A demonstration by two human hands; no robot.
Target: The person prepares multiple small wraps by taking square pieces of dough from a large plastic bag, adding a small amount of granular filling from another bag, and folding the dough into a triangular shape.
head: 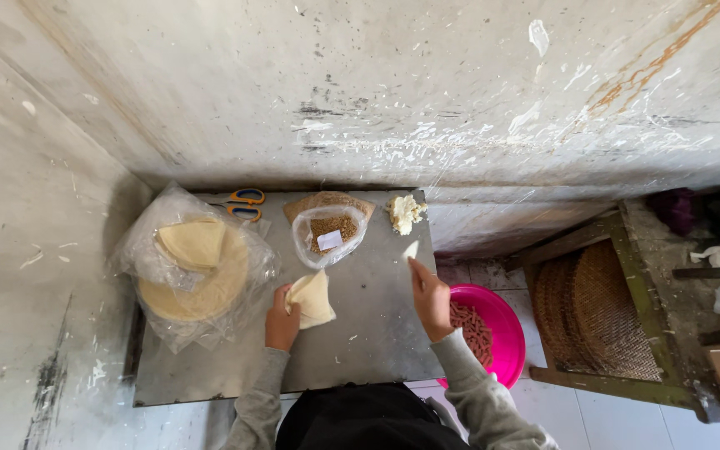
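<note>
On the grey metal worktop (377, 333), the left hand (281, 321) grips one folded pale wrapper (313, 298) beside the bagged round stack (197, 279), the right hand (431, 296) pinches a small white scrap (410, 249), and the pink plastic bowl (506, 329) already holds finished rolls (472, 327).

the bench (377, 333) is seen to be of dull grey metal, smooth but scuffed and dusted with crumbs, while the stack of round wrappers (202, 287) is covered by thin, crinkled, glossy clear plastic (147, 242). the folded wrapper (312, 300) pinched by the left hand (281, 318) is shown as pale, matt, pliable dough sheet, and the filling bag (329, 233) as shiny clear plastic. the basin (502, 329) is made of glossy pink plastic, the wall (393, 92) of rough, paint-spattered plaster, and the tray (602, 308) of woven cane framed in worn wood.
</note>
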